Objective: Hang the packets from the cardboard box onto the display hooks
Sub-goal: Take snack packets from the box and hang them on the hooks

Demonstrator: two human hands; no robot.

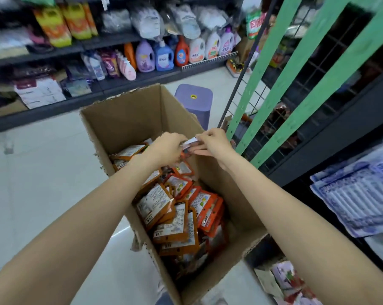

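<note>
Shop aisle, pale tiled floor | open brown cardboard box mid-frame, full of orange packets | left hand and right hand, fingers pinching one orange-and-white packet above box | green perforated display strips upper right.

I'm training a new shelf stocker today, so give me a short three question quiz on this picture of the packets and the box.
1. True or false: the open brown cardboard box is empty.
2. Which hands hold the small orange packet with the white top edge above the box? A. left hand only B. right hand only C. both
3. Fill in: the purple plastic stool stands on the floor ____ the box, as seen from the camera.

Key: 1 false, it holds many orange packets. 2 C. 3 behind.
</note>
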